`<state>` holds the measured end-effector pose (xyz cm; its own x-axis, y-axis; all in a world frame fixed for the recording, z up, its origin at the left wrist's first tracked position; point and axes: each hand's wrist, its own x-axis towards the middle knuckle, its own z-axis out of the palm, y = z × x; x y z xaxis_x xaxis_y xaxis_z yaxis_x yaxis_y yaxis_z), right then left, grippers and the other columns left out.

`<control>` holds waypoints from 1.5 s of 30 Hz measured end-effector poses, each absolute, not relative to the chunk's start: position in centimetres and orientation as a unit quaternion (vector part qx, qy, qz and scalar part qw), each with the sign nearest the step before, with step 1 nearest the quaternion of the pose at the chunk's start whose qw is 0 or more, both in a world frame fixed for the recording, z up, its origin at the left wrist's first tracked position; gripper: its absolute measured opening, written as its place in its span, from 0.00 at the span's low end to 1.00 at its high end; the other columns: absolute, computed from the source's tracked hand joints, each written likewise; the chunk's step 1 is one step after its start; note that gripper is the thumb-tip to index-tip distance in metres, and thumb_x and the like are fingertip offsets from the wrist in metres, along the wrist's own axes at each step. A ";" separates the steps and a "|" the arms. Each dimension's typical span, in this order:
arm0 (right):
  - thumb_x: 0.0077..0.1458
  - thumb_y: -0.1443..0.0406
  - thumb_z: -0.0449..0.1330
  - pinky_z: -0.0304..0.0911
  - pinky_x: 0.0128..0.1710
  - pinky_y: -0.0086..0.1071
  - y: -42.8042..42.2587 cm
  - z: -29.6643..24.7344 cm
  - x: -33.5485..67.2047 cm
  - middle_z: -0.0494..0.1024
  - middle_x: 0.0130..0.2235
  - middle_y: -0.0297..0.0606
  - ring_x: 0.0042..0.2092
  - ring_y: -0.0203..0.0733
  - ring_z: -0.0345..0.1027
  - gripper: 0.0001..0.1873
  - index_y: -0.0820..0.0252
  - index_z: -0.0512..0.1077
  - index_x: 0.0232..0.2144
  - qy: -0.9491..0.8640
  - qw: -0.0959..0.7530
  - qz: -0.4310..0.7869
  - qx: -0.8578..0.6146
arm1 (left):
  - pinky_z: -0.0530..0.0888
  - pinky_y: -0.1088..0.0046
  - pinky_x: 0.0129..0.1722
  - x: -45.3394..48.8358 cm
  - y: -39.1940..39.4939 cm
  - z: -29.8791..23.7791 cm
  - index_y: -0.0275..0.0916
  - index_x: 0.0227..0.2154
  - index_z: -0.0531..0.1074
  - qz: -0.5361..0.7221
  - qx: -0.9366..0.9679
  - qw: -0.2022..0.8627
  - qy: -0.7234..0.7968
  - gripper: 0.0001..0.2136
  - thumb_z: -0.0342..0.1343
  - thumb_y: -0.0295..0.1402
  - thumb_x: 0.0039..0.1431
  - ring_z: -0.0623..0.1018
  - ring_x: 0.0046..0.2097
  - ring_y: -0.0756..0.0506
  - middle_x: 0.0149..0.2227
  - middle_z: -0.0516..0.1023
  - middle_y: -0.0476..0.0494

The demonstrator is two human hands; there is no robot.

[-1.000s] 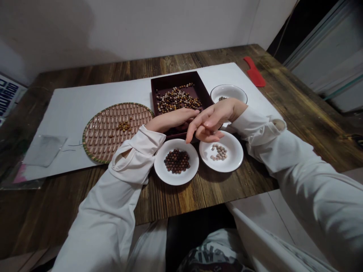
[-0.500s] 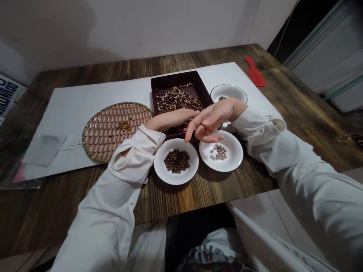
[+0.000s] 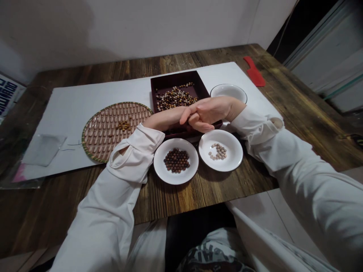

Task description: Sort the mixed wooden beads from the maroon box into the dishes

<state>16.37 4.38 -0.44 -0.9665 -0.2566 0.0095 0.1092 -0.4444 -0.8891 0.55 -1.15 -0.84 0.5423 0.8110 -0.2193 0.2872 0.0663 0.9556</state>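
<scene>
The left hand [image 3: 163,121] and right hand [image 3: 210,112] lie loosely curled, any grip unclear, over a maroon tray [image 3: 177,74]; white paper [image 3: 85,90] covers the wooden counter [image 3: 181,200]; blue print [image 3: 10,94] at upper left is unreadable.

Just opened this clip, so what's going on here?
A person has both bare hands over a dark maroon tray of mixed beads. The left hand and right hand overlap above its front edge, and it's hard to tell whether either holds anything. In front, one white plate has dark brown beads, and another white plate has pale beads. A white bowl sits behind the right hand, and a round woven tray lies to the left.
</scene>
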 end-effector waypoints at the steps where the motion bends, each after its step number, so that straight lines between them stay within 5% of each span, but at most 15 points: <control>1: 0.64 0.61 0.43 0.59 0.28 0.26 4.4 -0.5 16.3 0.67 0.24 0.32 0.25 0.32 0.62 0.17 0.66 0.63 0.49 0.520 0.088 -0.847 -0.070 | 0.72 0.75 0.35 0.6 -1.2 -0.9 0.34 0.24 0.69 0.227 0.637 0.603 0.424 0.05 0.50 0.26 0.52 0.72 0.31 0.51 0.25 0.71 0.48; 11: 0.67 0.62 0.33 0.58 0.26 0.24 4.7 -0.3 15.9 0.60 0.21 0.28 0.22 0.30 0.55 0.22 0.62 0.65 0.44 0.458 -0.046 -0.887 -0.015 | 0.74 0.70 0.42 0.7 -0.9 -1.5 0.34 0.37 0.70 0.273 0.524 0.691 0.417 0.11 0.43 0.31 0.60 0.77 0.41 0.46 0.33 0.76 0.45; 20: 0.65 0.64 0.41 0.59 0.29 0.24 4.6 -0.3 15.8 0.60 0.24 0.29 0.25 0.29 0.57 0.16 0.64 0.65 0.45 0.462 -0.075 -0.883 -0.038 | 0.73 0.64 0.48 0.7 -1.0 -1.0 0.35 0.36 0.70 0.344 0.523 0.690 0.364 0.07 0.49 0.31 0.59 0.77 0.37 0.48 0.34 0.77 0.44; 27: 0.66 0.65 0.37 0.57 0.27 0.23 4.8 0.0 15.7 0.59 0.23 0.26 0.24 0.28 0.55 0.16 0.61 0.62 0.42 0.434 -0.123 -0.892 -0.020 | 0.75 0.66 0.45 0.8 -0.7 -0.9 0.35 0.45 0.69 0.351 0.496 0.678 0.413 0.13 0.44 0.33 0.62 0.78 0.42 0.45 0.37 0.77 0.43; 34: 0.66 0.64 0.35 0.52 0.25 0.21 4.9 0.3 15.6 0.54 0.21 0.25 0.21 0.28 0.50 0.17 0.61 0.62 0.38 0.389 -0.229 -0.889 0.076 | 0.74 0.66 0.47 0.8 -0.6 -0.5 0.29 0.47 0.66 0.327 0.477 0.691 0.433 0.16 0.43 0.32 0.62 0.79 0.40 0.45 0.35 0.78 0.36; 45: 0.64 0.66 0.38 0.50 0.23 0.20 4.8 0.4 15.5 0.51 0.21 0.25 0.21 0.27 0.46 0.14 0.60 0.62 0.34 0.380 -0.274 -0.875 0.126 | 0.72 0.63 0.51 0.2 -0.4 -0.7 0.28 0.48 0.64 0.304 0.458 0.728 0.411 0.16 0.40 0.31 0.62 0.77 0.47 0.43 0.41 0.76 0.34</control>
<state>15.49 4.81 0.41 -0.8188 0.5739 -0.0122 -0.3831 -0.5621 -0.7330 0.25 -0.41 -0.70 0.4782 0.8181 -0.3193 -0.0662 0.3962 0.9158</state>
